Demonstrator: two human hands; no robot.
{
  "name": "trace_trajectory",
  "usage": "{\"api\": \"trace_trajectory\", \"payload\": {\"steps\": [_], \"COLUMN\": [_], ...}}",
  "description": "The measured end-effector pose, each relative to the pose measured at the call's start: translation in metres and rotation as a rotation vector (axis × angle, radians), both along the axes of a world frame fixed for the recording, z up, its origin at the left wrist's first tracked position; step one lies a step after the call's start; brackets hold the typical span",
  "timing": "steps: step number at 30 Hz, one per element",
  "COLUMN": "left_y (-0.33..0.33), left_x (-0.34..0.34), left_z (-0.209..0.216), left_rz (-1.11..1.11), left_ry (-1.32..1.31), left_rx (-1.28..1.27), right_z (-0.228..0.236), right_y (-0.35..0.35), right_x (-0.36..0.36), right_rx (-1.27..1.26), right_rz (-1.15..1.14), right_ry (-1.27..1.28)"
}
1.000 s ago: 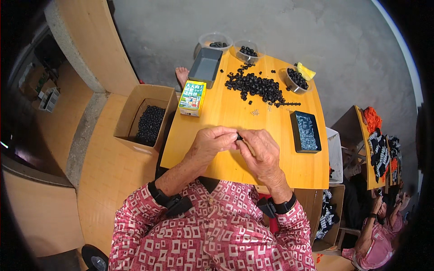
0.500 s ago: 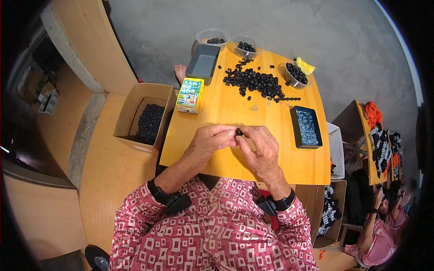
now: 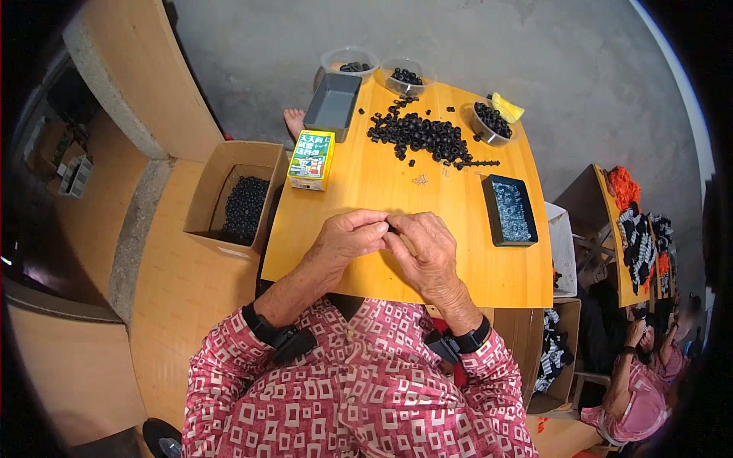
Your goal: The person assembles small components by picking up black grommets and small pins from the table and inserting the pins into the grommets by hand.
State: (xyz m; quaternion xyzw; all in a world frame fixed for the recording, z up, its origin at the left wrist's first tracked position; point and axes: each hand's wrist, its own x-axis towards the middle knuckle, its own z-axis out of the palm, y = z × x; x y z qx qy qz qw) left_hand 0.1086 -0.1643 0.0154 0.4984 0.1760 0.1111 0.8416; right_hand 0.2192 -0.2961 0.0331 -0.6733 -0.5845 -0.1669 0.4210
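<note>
left hand (image 3: 347,237) and right hand (image 3: 427,248): fingertips pinched together on one small black part (image 3: 391,227), held between them just above the near middle of the table (image 3: 458,259). both hands closed on it; the part is mostly hidden by fingers.

change over the last second: the hands sit in almost the same spot as before, fingers drawn a little tighter round the part; nothing else on the table has shifted. judged as fine fitting work on one piece, mid-way, not a reach or a set-down.

packages, by place:
- carton (image 3: 311,159), left edge of table, green and yellow with a printed face, lying flat.
- grey tray (image 3: 333,105), far left, rectangular, looks bare inside.
- dark tray (image 3: 509,211), right side, rectangular, filled with pale small pieces.
- two clear tubs (image 3: 350,59), far edge, with black parts inside.
- bowl (image 3: 489,122), far right, black parts, yellow scrap beside it.
- loose pile (image 3: 420,136) of black rings, far middle.
- cardboard box (image 3: 237,195), on the floor at left, black parts inside.
</note>
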Motion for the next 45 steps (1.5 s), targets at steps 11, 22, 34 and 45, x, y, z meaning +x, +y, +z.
{"api": "trace_trajectory", "payload": {"steps": [11, 22, 34, 45], "left_y": [0.008, 0.007, 0.007, 0.009], "left_x": [-0.008, -0.006, -0.004, -0.005], "left_z": [0.007, -0.001, -0.006, -0.008], "left_rz": [0.003, -0.022, -0.017, -0.033], "left_ry": [0.096, 0.124, 0.127, 0.150], "left_rx": [-0.055, -0.076, -0.060, -0.064], "right_z": [0.021, -0.024, -0.026, -0.022], "right_y": [-0.006, 0.032, 0.026, 0.020], "right_x": [0.073, 0.118, 0.125, 0.136], "right_rx": [-0.046, -0.419, -0.467, -0.262], "right_rz": [-0.215, -0.198, -0.273, -0.268], "right_ry": [0.230, -0.061, 0.117, 0.376]}}
